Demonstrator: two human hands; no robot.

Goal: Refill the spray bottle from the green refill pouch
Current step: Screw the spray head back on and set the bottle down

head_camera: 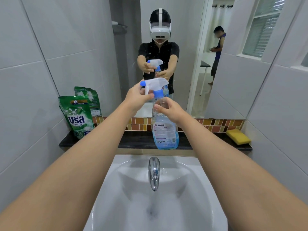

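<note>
The spray bottle [165, 129] is held upright above the dark shelf [140, 140]. The right hand [168, 110] grips its neck, the left hand [138, 97] grasps the trigger head [154, 85]. Both arms are stretched forward. The green refill pouch [77, 116] stands at the shelf's left end.

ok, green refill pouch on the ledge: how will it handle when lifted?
The green refill pouch is probably floppy: its film looks creased. It stands bulged and leaning, so likely fairly full and heavy. The glossy surface may slip.
</note>
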